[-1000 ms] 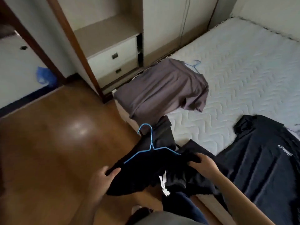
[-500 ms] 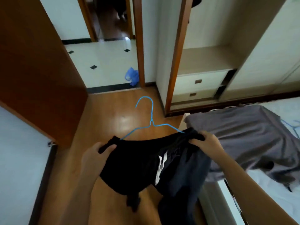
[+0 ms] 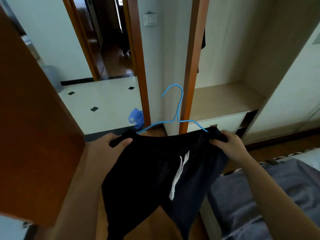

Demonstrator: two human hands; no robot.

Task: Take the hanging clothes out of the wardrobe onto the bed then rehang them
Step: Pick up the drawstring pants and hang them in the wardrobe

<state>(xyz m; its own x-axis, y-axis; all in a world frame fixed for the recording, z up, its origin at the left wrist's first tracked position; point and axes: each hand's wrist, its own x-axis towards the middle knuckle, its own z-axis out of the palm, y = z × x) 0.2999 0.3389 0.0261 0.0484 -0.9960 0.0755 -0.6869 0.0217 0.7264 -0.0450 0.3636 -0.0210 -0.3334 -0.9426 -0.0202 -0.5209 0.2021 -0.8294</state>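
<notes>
Black shorts (image 3: 152,172) with a white drawstring hang on a blue wire hanger (image 3: 178,110), held up in front of me. My left hand (image 3: 110,146) grips the left end of the waistband and my right hand (image 3: 230,144) grips the right end. The hanger's hook points up toward the open wardrobe (image 3: 242,66) ahead on the right. A grey garment (image 3: 270,193) lies on the bed at the lower right. A dark garment (image 3: 203,38) hangs inside the wardrobe, mostly hidden by its frame.
A brown wardrobe door (image 3: 31,135) stands open on the left. An orange-brown post (image 3: 192,66) edges the wardrobe opening. Inside are a shelf (image 3: 223,99) and drawers (image 3: 216,123). A doorway beyond shows white tiled floor and a blue bag (image 3: 136,117).
I have turned from the bed toward the wardrobe and raised the shorts on the hanger. Both hands keep their grip on the waistband ends. The hook is now nearer the wardrobe opening.
</notes>
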